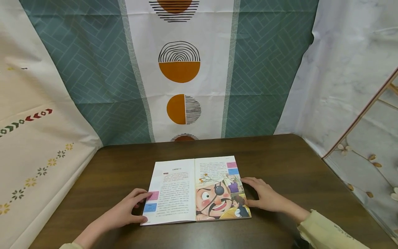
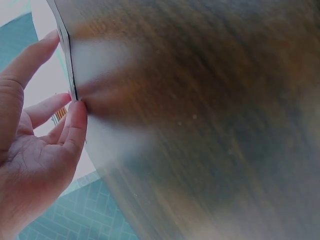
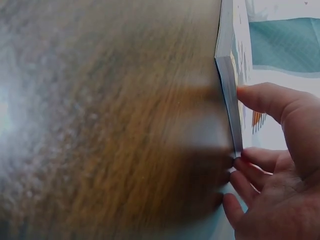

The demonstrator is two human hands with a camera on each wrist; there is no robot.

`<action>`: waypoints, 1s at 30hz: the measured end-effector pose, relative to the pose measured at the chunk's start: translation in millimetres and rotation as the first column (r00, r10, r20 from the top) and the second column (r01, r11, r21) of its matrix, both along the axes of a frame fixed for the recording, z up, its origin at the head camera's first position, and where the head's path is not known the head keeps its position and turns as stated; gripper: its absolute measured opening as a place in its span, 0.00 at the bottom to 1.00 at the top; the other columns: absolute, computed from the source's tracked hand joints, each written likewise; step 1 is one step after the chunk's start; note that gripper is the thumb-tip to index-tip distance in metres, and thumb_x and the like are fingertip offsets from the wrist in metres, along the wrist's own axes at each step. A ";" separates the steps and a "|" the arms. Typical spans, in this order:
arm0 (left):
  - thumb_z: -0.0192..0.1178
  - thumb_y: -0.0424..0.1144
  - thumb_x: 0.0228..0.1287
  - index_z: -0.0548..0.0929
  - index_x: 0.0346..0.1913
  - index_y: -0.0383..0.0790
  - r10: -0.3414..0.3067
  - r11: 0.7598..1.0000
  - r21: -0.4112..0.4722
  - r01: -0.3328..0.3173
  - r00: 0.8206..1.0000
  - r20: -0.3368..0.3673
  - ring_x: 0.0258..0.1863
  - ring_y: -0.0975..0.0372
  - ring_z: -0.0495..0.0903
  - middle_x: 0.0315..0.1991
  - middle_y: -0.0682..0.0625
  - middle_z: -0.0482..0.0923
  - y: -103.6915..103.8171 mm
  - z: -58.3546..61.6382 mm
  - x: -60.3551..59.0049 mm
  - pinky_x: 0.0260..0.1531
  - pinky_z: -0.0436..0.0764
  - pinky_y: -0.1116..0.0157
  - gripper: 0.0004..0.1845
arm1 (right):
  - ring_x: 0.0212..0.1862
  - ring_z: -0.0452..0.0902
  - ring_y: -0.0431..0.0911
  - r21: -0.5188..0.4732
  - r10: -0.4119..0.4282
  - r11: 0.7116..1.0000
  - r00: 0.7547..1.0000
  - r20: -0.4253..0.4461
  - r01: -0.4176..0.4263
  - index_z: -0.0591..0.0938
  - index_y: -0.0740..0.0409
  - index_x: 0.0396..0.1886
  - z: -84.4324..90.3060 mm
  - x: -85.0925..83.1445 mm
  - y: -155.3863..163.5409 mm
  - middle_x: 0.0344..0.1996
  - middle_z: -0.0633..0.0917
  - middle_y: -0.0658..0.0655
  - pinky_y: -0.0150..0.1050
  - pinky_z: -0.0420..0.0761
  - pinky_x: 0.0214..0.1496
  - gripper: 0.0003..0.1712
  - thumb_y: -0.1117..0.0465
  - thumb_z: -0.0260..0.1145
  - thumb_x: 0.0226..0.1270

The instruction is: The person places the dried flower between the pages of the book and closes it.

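Left hand (image 1: 129, 210), right hand (image 1: 265, 197), loosely spread, touch book (image 1: 175, 193).

On my head feed I see a dark wood-grain desk (image 1: 270, 157) with a rounded far right corner. Beyond its far edge hangs a cloth backdrop (image 1: 212, 90): 2 green panels (image 1: 93, 62) patterned like slanted brickwork, flanking a white strip (image 1: 211, 52) with 4 round motifs (image 1: 179, 62) in orange-brown and black lines. Along the left edge I get a cream cloth (image 1: 37, 145) with rows of small coloured shapes. Past the right edge is a pale marbled cloth (image 1: 335, 69), crossed by a brown line (image 1: 360, 114) and a flowered twig (image 1: 372, 157).
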State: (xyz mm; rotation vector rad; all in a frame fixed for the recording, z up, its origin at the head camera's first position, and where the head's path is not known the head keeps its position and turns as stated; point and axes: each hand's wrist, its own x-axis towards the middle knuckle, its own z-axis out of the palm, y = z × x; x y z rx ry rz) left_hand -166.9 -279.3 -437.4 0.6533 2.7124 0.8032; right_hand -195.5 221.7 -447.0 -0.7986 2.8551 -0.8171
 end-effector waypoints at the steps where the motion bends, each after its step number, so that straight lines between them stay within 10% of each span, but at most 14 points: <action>1: 0.74 0.51 0.53 0.71 0.68 0.37 0.000 1.000 0.002 0.000 1.000 0.002 0.51 0.56 0.73 0.64 0.41 0.65 0.1 0.1 -0.2 0.47 0.80 0.71 0.42 | 0.66 0.66 0.67 -0.002 0.004 1.000 1.000 0.001 -0.004 0.69 0.62 0.70 0.1 0.1 0.5 0.67 0.72 0.66 0.68 0.69 0.61 0.43 0.46 0.72 0.59; 30: 0.78 0.43 0.47 0.61 0.72 0.25 0.055 0.994 0.091 -0.060 0.997 0.055 0.52 0.54 0.74 0.61 0.36 0.65 4.7 -3.6 -5.6 0.51 0.82 0.63 0.53 | 0.69 0.60 0.68 -0.017 0.001 1.000 0.994 0.113 0.001 0.69 0.58 0.71 2.7 0.8 5.0 0.71 0.67 0.64 0.75 0.59 0.59 0.47 0.43 0.74 0.56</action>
